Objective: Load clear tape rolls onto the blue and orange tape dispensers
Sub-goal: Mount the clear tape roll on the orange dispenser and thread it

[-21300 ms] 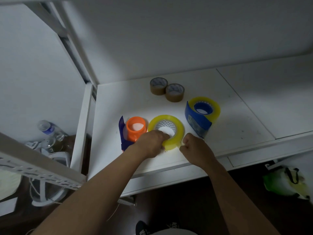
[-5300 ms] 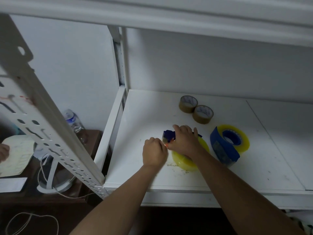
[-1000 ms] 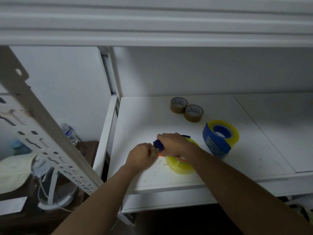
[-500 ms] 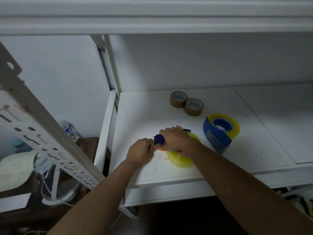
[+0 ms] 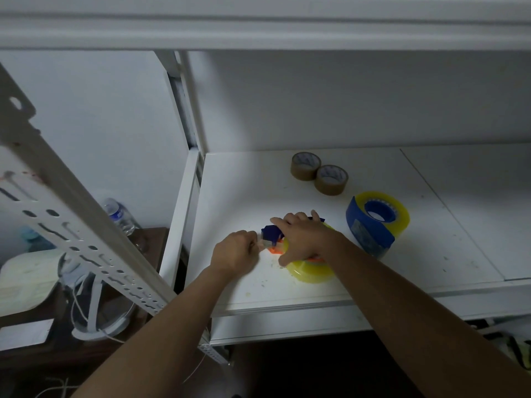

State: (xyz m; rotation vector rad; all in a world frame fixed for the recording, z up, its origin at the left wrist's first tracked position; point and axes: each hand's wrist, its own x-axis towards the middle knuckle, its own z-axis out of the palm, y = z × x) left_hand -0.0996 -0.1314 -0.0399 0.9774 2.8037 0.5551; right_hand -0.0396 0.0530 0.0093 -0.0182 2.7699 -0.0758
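A yellowish clear tape roll (image 5: 311, 272) lies flat on the white shelf (image 5: 402, 262), seated on the orange dispenser (image 5: 275, 249), whose dark blue cutter end (image 5: 270, 234) sticks out to the left. My right hand (image 5: 304, 239) presses down on top of the roll and dispenser, fingers spread. My left hand (image 5: 237, 252) pinches the tape's free end at the cutter. To the right stands the blue dispenser (image 5: 367, 229) with another clear roll (image 5: 399, 218) on it.
Two brown tape rolls (image 5: 319, 173) sit at the back of the shelf. An upper shelf edge (image 5: 258, 30) hangs overhead. A perforated white upright (image 5: 74, 222) slants at left, with a water bottle (image 5: 120, 216) and a fan on a dark stand below.
Both hands stay at the orange dispenser. My left hand has drawn the tape end slightly left of the cutter; my right hand's fingers have spread flatter over the roll.
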